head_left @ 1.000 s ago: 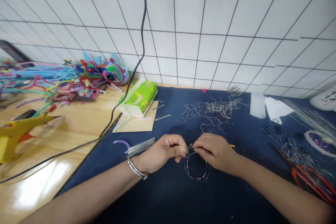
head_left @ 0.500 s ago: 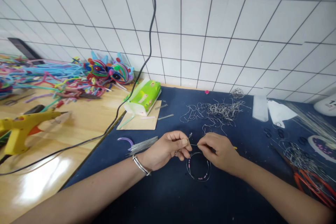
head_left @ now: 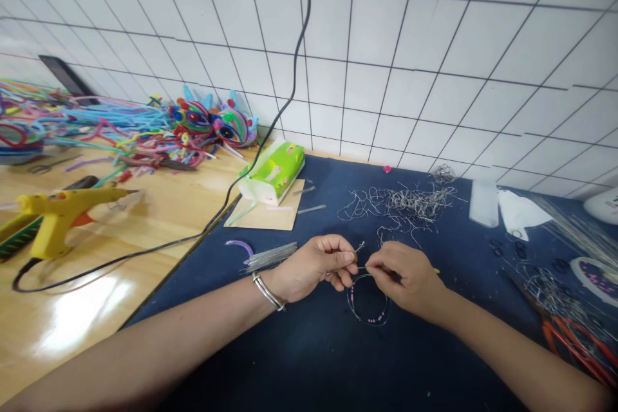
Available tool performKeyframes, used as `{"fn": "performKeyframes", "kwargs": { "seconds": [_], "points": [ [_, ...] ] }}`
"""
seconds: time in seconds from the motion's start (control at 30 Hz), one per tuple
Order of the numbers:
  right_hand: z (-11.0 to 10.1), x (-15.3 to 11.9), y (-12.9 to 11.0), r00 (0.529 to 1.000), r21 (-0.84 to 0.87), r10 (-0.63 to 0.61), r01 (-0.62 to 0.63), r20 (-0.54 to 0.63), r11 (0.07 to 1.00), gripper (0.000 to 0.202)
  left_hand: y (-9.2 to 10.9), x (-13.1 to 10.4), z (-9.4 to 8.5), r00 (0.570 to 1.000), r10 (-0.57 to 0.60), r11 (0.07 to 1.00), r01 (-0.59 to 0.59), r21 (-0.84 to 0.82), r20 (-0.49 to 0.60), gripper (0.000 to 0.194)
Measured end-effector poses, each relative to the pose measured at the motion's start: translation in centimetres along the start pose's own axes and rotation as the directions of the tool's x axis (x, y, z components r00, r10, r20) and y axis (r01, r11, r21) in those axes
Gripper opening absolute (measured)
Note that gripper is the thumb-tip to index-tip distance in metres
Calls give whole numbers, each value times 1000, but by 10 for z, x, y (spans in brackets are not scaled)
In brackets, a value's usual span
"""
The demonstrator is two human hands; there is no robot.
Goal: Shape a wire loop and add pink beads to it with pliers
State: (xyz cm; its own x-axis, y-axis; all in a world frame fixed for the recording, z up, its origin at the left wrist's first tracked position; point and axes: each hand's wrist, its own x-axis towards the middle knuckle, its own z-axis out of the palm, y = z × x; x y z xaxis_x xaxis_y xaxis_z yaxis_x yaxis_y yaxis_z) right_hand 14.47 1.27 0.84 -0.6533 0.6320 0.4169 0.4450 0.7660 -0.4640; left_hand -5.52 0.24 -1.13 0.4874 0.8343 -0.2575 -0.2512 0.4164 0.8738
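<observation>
A thin wire loop strung with small pink beads [head_left: 378,320] hangs just below my two hands. My left hand [head_left: 333,262], a silver bangle on its wrist, pinches the wire between thumb and index finger, and a short twisted end [head_left: 360,246] sticks up past the fingertips. Close beside it, my right hand [head_left: 402,272] has thumb and fingers closed on the same wire. A short straight stretch of wire spans the small gap between the hands. To the left of my left hand lies a bundle of straight wires [head_left: 273,256].
A tangle of wire [head_left: 410,203] lies beyond my hands on the dark blue mat [head_left: 309,360]. Orange-handled scissors [head_left: 574,341] and coiled wire are at right. Leftward are a green tissue pack [head_left: 277,170], a yellow glue gun [head_left: 58,222], its black cord and colourful pipe cleaners [head_left: 111,122].
The view has shifted slightly, so the scene sits further right. Both hands keep their pinch on the wire and remain close together; the twisted end now tilts more to the right.
</observation>
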Motion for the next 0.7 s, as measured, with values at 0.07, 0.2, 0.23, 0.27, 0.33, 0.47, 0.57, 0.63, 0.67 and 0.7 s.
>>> {"fn": "performKeyframes", "kwargs": {
  "seconds": [0.07,0.2,0.23,0.27,0.33,0.47,0.57,0.63,0.67,0.7],
  "points": [
    [0,0,0,1000,-25,-15,15,-2,1000,13,0,-1,1,1000,2,999,-2,34,-1,19],
    [1,0,1,1000,-71,-18,17,-15,997,11,-2,0,4,999,33,996,-31,89,-24,17],
    [1,0,1,1000,-81,-17,15,-23,997,11,-3,0,5,998,46,994,-43,96,-33,17],
    [2,0,1,999,-88,-14,12,-32,996,12,-4,0,5,998,57,994,-53,99,-39,16],
    [3,-1,1,999,-97,-10,5,-45,995,14,-5,0,7,997,64,994,-60,96,-38,17],
    [4,-1,1,999,-116,12,-17,-45,993,16,-5,-1,9,998,61,993,-58,100,-32,18],
    [4,-1,0,999,-126,40,-44,-37,991,16,-3,-2,9,997,69,989,-63,137,-34,18],
    [3,-1,-1,998,-134,59,-64,-37,989,17,-3,-1,10,996,76,984,-69,163,-37,18],
    [3,-1,-1,997,-141,67,-72,-37,987,18,-3,-1,11,996,83,982,-75,173,-40,17],
    [3,-2,-1,997,-146,72,-77,-38,986,18,-3,-1,12,995,93,980,-84,183,-45,16]
  ]
}}
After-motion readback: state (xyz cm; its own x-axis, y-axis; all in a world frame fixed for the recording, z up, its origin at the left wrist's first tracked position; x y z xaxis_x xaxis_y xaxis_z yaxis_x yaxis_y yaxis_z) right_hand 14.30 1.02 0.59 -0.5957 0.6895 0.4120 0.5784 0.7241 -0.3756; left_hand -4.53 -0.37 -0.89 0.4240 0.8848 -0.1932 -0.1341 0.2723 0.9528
